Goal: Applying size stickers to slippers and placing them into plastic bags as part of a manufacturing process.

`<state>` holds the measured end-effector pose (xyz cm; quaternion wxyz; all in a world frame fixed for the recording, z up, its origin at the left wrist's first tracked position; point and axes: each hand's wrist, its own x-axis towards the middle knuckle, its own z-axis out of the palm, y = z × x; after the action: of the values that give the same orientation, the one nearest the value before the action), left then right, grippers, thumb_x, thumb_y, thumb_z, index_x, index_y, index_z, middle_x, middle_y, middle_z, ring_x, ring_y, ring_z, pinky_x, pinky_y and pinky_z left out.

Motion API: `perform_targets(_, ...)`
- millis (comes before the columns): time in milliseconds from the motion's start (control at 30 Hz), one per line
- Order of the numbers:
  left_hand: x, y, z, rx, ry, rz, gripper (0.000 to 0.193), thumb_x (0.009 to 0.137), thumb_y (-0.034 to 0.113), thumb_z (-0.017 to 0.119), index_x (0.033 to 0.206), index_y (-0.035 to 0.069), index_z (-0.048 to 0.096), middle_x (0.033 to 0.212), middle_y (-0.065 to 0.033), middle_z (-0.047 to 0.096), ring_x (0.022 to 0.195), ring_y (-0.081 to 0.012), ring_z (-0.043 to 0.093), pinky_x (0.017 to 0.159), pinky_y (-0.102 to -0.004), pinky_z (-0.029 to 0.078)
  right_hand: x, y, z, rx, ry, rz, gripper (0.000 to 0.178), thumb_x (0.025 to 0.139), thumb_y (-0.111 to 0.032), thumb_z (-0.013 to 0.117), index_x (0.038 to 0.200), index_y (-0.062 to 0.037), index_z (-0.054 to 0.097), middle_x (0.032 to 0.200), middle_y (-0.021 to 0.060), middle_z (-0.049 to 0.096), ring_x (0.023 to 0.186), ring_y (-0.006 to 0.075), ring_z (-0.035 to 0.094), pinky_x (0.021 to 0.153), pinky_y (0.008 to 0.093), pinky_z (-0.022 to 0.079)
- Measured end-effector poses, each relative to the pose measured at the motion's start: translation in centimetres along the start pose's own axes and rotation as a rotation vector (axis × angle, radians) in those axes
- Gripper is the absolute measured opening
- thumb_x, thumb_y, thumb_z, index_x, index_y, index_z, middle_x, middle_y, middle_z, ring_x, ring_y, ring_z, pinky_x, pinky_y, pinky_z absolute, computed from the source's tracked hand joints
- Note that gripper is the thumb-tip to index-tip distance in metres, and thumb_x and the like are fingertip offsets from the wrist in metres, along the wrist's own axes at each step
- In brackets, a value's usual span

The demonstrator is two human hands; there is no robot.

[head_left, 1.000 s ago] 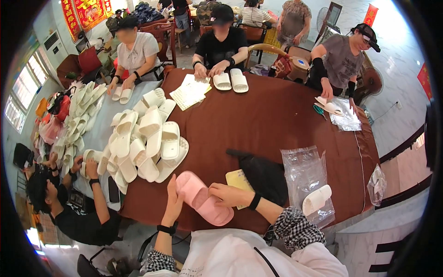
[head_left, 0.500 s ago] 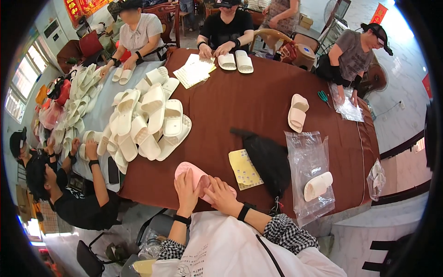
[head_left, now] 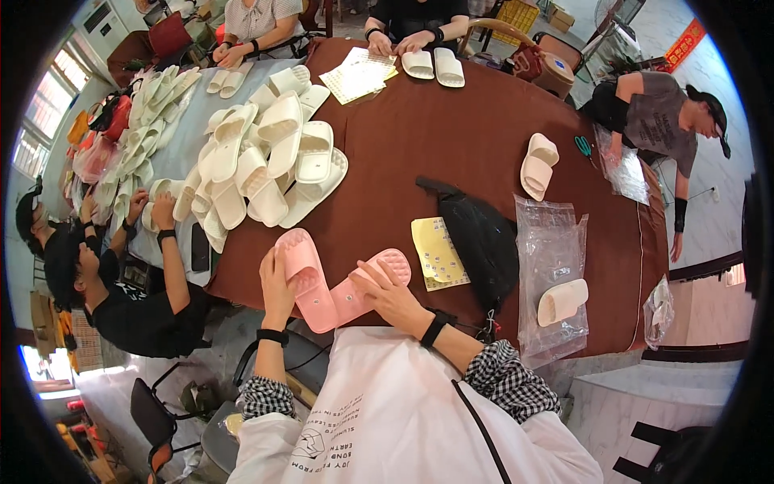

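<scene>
Two pink slippers lie at the near edge of the brown-covered table, splayed into a V with their near ends touching. My left hand (head_left: pixel 276 286) grips the outer side of the left pink slipper (head_left: pixel 316 300), its fingers along the edge by the strap. Across the right pink slipper (head_left: pixel 393 262) my right hand (head_left: pixel 389 297) is closed, fingers over its upper side and the palm hiding part of it. A small round sticker shows on each insole. Right of them is a yellow sticker sheet (head_left: pixel 435 250), partly under a black cloth bag (head_left: pixel 476 242).
Cream slippers (head_left: pixel 278 133) are heaped at the left. Clear plastic bags (head_left: pixel 552 250) lie on the right, with a single cream slipper (head_left: pixel 563 302) on top. Another light slipper (head_left: pixel 538 167) and green scissors (head_left: pixel 584 147) are farther back. Co-workers sit around the table.
The pink slippers, earlier held close together, are now spread apart, the left one shifted left by my left hand. A person at the right has stretched an arm down beyond the table edge.
</scene>
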<state>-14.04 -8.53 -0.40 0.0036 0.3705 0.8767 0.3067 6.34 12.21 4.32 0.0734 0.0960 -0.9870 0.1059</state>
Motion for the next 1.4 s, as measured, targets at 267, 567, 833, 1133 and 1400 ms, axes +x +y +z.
perform_targets(267, -3.8, 0.0, 3.0, -0.101, 0.141, -0.308, 0.077, 0.080, 0.003, 0.061, 0.149, 0.004, 0.028, 0.131, -0.0232, 0.041, 0.119, -0.0411, 0.041, 0.104, -0.0475, 0.035, -0.8, -0.9, 1.3, 0.134, 0.164, 0.283, 0.057, 0.081, -0.018, 0.064, 0.136, -0.0099, 0.048, 0.146, 0.0243, 0.034, 0.134, 0.0461, 0.032, 0.110, 0.0554, 0.025)
perform_targets(567, -2.1, 2.3, 3.1, -0.091, 0.071, -0.273, 0.080, 0.076, -0.004, 0.061, 0.149, 0.006, 0.029, 0.127, -0.0210, 0.045, 0.117, -0.0402, 0.043, 0.102, -0.0472, 0.036, 0.1, 1.2, 2.4, 0.282, 0.206, 0.395, 0.071, 0.074, -0.010, 0.071, 0.139, -0.0125, 0.043, 0.144, 0.0306, 0.033, 0.124, 0.0474, 0.042, 0.103, 0.0497, 0.040)
perform_targets(833, 0.7, 6.7, 6.3, -0.086, 0.078, -0.152, 0.079, 0.076, -0.005, 0.058, 0.149, 0.007, 0.031, 0.132, -0.0198, 0.045, 0.118, -0.0409, 0.043, 0.102, -0.0495, 0.035, 2.2, 5.8, 1.2, 0.287, 0.302, 0.253, 0.053, 0.075, 0.009, 0.056, 0.125, -0.0100, 0.056, 0.138, 0.0186, 0.046, 0.120, 0.0385, 0.050, 0.100, 0.0437, 0.045)
perform_targets(1133, -3.8, 10.2, 5.6, 0.048, 0.002, 0.255, 0.066, 0.079, 0.004, 0.062, 0.141, 0.004, 0.041, 0.140, -0.0216, 0.039, 0.132, -0.0422, 0.033, 0.110, -0.0525, 0.027, -1.7, 2.2, 3.1, 0.343, 0.331, 0.542, 0.017, 0.083, -0.004, 0.059, 0.100, -0.0055, 0.057, 0.095, 0.0106, 0.056, 0.088, 0.0300, 0.060, 0.070, 0.0412, 0.052)
perform_targets(1400, -4.2, 11.1, 6.3, 0.091, -0.257, 0.259, 0.060, 0.088, 0.021, 0.060, 0.144, 0.011, 0.043, 0.153, -0.0198, 0.029, 0.141, -0.0413, 0.024, 0.116, -0.0534, 0.016, -0.3, 1.8, 5.4, 0.207, 0.250, 0.669, 0.012, 0.084, -0.013, 0.061, 0.088, -0.0064, 0.053, 0.089, 0.0119, 0.055, 0.081, 0.0309, 0.061, 0.062, 0.0431, 0.052)
